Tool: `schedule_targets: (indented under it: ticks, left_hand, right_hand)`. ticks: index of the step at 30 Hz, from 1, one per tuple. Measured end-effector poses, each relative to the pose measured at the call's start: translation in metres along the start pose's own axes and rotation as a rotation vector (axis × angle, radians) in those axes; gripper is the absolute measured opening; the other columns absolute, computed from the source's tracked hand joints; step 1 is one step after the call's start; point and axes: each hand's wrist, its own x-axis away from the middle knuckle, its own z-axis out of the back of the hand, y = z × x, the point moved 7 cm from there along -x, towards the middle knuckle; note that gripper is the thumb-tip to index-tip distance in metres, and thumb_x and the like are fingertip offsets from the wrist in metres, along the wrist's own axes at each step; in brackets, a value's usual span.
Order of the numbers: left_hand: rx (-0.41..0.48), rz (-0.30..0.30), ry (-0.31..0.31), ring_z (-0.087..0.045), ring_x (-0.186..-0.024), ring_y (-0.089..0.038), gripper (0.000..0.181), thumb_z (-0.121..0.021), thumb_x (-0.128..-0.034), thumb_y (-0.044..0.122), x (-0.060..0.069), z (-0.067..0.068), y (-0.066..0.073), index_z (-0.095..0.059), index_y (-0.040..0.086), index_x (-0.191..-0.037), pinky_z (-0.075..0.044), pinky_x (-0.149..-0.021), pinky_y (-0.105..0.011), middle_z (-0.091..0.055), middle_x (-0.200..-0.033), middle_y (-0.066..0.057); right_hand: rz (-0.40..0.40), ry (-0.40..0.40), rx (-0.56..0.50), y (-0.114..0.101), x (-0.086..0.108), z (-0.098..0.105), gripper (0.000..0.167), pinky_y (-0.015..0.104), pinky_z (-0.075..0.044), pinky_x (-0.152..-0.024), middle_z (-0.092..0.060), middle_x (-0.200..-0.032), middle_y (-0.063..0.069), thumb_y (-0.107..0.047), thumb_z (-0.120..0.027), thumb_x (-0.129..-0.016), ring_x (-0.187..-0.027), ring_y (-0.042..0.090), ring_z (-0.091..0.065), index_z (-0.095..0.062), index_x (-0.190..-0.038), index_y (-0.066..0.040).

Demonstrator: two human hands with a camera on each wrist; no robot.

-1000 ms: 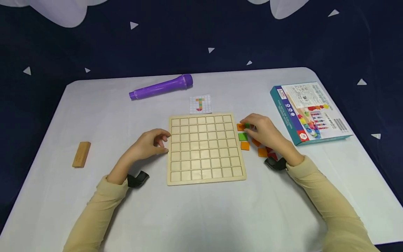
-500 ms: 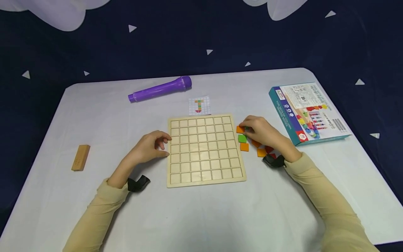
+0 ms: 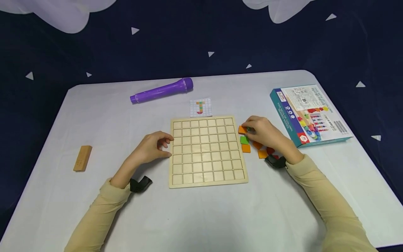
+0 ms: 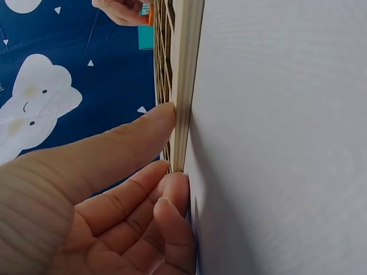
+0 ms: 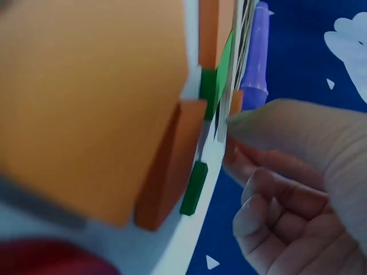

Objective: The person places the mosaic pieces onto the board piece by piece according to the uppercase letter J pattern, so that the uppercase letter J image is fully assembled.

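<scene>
A square wooden grid board [image 3: 207,150] lies flat on the table. My left hand [image 3: 151,147] rests its thumb and fingertips against the board's left edge; the left wrist view shows the thumb [image 4: 132,137] touching that edge. Beyond the board's right side, my right hand [image 3: 264,132] pinches an orange square tile [image 3: 242,130] between thumb and fingers. That tile is partly hidden behind the thumb in the right wrist view. A green tile [image 3: 244,140] and another orange tile [image 3: 246,148] lie just below it. More orange, green and red pieces lie under and beside the right hand, partly covered.
A small pattern card [image 3: 200,107] lies above the board, showing a J-like shape in coloured squares. Behind it is a purple toy microphone [image 3: 162,91]. A wooden block [image 3: 83,158] lies far left. At the right is a flat game box [image 3: 310,115].
The head view shifts slightly. Both hands keep nearly the same places, the left at the board's edge and the right at the orange tile.
</scene>
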Motion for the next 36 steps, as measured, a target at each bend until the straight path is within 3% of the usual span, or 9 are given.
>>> schedule_targets:
  ticks: [9, 17, 27, 36]
  left_hand:
    - [0.009, 0.012, 0.023, -0.054, -0.083, -0.019, 0.048, -0.079, -0.0710, 0.004, 0.005, 0.002, -0.005, -0.061, 0.001, -0.116, -0.044, -0.067, -0.019, -0.060, -0.099, -0.013]
    - [0.070, -0.017, 0.028, -0.055, -0.088, -0.021, 0.050, -0.077, -0.0714, 0.001, 0.006, 0.003, -0.009, -0.059, -0.002, -0.118, -0.045, -0.066, -0.016, -0.051, -0.129, -0.016]
    - [0.072, -0.032, 0.033, -0.055, -0.088, -0.020, 0.051, -0.078, -0.0707, 0.001, 0.004, 0.002, -0.009, -0.059, -0.001, -0.118, -0.046, -0.067, -0.016, -0.051, -0.129, -0.016]
    - [0.080, -0.013, 0.012, -0.055, -0.089, -0.021, 0.051, -0.078, -0.0714, 0.002, 0.003, -0.002, -0.010, -0.059, -0.002, -0.119, -0.045, -0.067, -0.014, -0.050, -0.131, -0.016]
  right_hand:
    - [0.065, 0.046, -0.003, -0.017, -0.007, 0.008, 0.025, 0.035, -0.055, -0.071, -0.065, -0.101, 0.017, -0.007, -0.067, -0.083, -0.081, 0.023, -0.060, -0.068, -0.106, 0.004]
    - [0.079, 0.056, -0.037, -0.037, -0.017, 0.013, 0.027, 0.033, -0.052, -0.068, -0.065, -0.104, 0.018, -0.006, -0.067, -0.082, -0.079, 0.022, -0.059, -0.067, -0.108, 0.003]
    - [0.115, 0.021, -0.090, -0.058, -0.032, 0.004, 0.027, 0.029, -0.051, -0.066, -0.065, -0.106, 0.016, -0.004, -0.063, -0.083, -0.077, 0.020, -0.059, -0.067, -0.109, 0.003]
    - [0.191, -0.030, -0.061, -0.078, -0.046, -0.011, 0.023, 0.028, -0.050, -0.070, -0.065, -0.100, 0.015, -0.002, -0.066, -0.083, -0.078, 0.018, -0.057, -0.069, -0.104, 0.004]
